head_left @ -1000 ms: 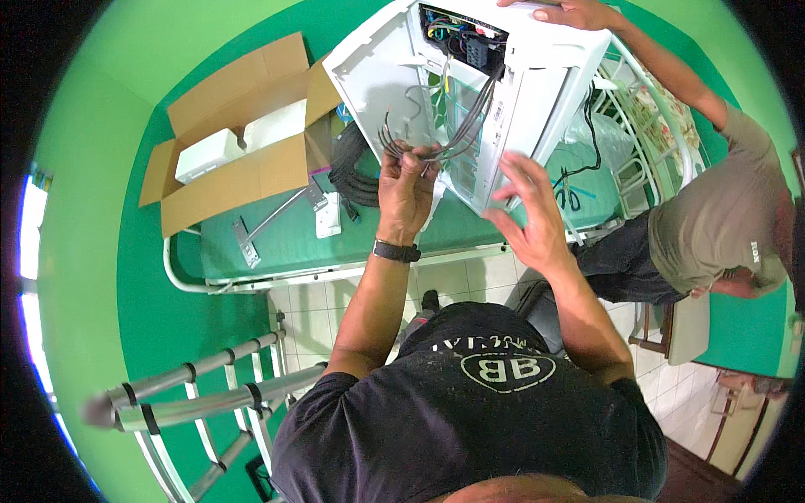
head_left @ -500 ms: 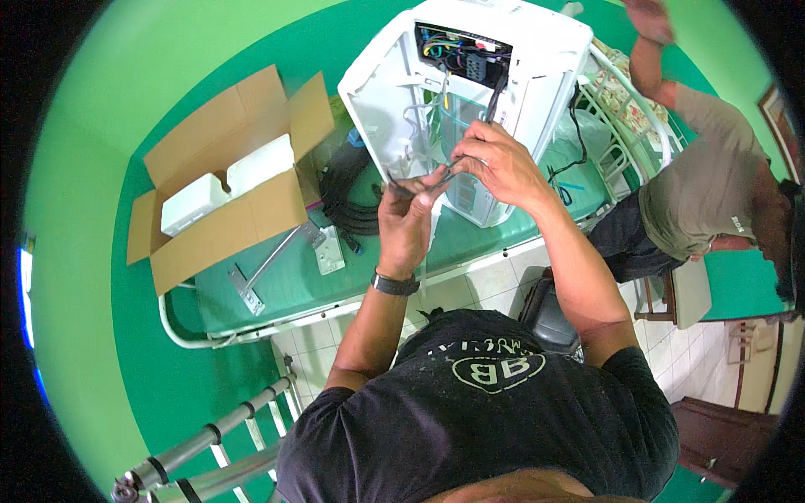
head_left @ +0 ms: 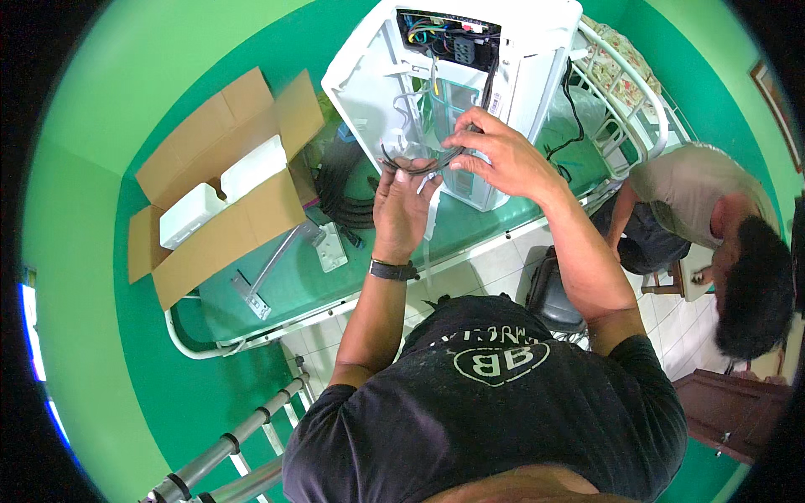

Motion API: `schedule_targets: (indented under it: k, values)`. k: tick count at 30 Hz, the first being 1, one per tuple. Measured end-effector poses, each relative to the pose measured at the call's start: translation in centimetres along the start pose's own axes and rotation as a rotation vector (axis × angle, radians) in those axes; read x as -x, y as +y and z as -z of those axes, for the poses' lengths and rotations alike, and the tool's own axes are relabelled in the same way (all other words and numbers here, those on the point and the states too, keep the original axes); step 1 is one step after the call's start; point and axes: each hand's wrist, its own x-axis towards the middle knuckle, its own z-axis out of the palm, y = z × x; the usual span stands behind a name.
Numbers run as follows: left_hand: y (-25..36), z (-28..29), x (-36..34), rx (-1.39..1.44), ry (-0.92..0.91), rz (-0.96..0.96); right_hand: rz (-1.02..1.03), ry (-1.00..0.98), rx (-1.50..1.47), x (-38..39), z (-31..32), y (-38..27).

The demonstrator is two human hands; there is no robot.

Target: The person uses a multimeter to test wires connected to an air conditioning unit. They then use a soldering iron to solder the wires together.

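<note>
White casing (head_left: 541,50): stood on the green-topped bed (head_left: 298,293), with its near side open; coloured wiring (head_left: 419,33) and a dark connector block (head_left: 464,50) are exposed in its upper recess.
Dark wires (head_left: 428,166): held as a thin, curved bundle in front of the casing's open lower part, with the loose ends turned toward its left.
Left hand (head_left: 402,201): raised before the casing's lower edge; the wires are pinched between thumb and fingers, and a dark watch (head_left: 394,270) is worn at the wrist.
Right hand (head_left: 503,159): placed before the casing's lower right part; thumb and forefinger are narrowed on the same wires, the other fingers slightly spread.
Black cable coil (head_left: 335,193): laid on the bed, just left of the casing.
Cardboard box (head_left: 239,247): set farther left of the casing, flaps open, with white blocks (head_left: 193,215) inside.
Metal bracket (head_left: 270,267) and white plate (head_left: 331,250): laid left of the casing, on its near side.
Co-worker (head_left: 696,193): seen bent over, well right of the casing.
</note>
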Motion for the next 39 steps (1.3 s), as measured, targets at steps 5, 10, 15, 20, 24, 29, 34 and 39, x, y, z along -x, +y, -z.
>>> schedule_targets:
  k: [5,10,15,20,24,29,34,39]
  values:
    - [-0.3,0.6,-0.6,-0.027,0.004,-0.071,0.046,0.068,-0.009,0.2,-0.7,0.7]
    - [-0.6,0.8,-1.4,-0.137,0.173,-0.231,0.074,0.222,0.083,-0.6,-2.9,1.9]
    - [-0.3,1.3,-2.5,-0.113,0.171,-0.170,0.060,0.342,0.050,-0.9,-4.7,2.4]
    - [-0.3,2.8,-3.3,-0.014,0.091,0.004,0.134,0.295,0.025,-1.9,-4.8,3.4]
    - [-0.6,4.1,-3.7,0.097,0.042,0.061,0.111,0.236,0.000,-2.2,-4.9,2.7]
    - [-0.7,3.3,-4.6,0.024,0.053,0.098,0.140,0.249,-0.022,-2.5,-4.9,1.8]
    - [-0.3,4.5,-5.1,0.050,0.007,0.142,0.148,0.246,-0.044,-2.2,-5.0,1.3]
    - [-0.3,5.0,-5.2,0.122,-0.107,0.081,0.162,0.199,-0.098,-0.8,-4.6,0.3]
